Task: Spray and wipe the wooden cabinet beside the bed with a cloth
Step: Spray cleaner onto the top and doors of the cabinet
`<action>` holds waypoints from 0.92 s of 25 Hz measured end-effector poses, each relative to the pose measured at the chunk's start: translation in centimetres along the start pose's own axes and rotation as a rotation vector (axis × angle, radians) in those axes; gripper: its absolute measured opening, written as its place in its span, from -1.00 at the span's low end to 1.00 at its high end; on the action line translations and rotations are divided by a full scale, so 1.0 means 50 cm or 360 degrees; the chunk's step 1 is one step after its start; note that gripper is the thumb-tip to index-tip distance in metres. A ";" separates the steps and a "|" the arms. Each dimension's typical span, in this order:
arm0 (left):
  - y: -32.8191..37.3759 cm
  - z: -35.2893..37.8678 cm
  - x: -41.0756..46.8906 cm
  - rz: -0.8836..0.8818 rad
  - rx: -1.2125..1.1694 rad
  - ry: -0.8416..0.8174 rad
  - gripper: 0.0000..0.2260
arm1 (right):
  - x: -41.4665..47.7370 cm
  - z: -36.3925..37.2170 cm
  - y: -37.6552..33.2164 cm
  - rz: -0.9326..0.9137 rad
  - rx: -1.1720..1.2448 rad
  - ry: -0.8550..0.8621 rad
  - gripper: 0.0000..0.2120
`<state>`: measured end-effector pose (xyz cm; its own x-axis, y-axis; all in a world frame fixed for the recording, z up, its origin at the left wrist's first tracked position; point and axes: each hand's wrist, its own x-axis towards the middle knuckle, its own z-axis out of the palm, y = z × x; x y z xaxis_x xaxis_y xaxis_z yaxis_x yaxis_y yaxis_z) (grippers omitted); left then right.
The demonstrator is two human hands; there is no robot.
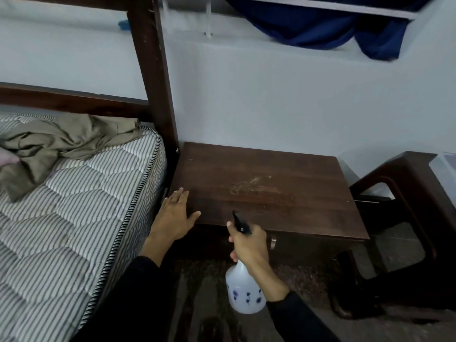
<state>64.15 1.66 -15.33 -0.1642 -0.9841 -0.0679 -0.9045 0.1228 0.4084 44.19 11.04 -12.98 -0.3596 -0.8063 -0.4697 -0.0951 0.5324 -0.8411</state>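
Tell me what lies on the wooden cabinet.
The left hand, flat on the cabinet's front left corner, and a pale smear near the middle. The right hand and spray bottle cover part of the front edge.

Cabinet (283,183) top: open from above across the middle, back and right. Left grip (174,214) lies flat on the front-left corner. The mattress (74,206) edge crowds that side, leaving only a narrow gap. Bedpost (153,82) stands at the back-left corner; wall (271,95) closes the back. Right grip (249,240) with spray bottle (243,290) hangs before the front edge, over open floor (308,275). Dark wooden chair (399,188) just beside the right side.
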 end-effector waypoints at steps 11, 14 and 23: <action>-0.039 -0.019 0.004 -0.0176 -0.0014 0.0014 -0.28 | 0.020 0.082 -0.086 -0.0206 -0.0043 -0.0095 -0.67; -0.033 -0.032 0.022 -0.0154 -0.0052 0.0006 -0.27 | 0.042 0.100 -0.137 -0.0308 -0.0084 0.0032 -0.62; -0.019 -0.055 0.050 -0.0142 -0.0062 -0.0048 -0.33 | 0.072 0.121 -0.196 -0.0292 -0.0105 -0.0058 -0.72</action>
<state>65.67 -1.27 -13.39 -0.0960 -0.9865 -0.1328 -0.9002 0.0292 0.4345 49.44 1.37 -8.06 -0.2968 -0.8995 -0.3208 -0.2169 0.3906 -0.8946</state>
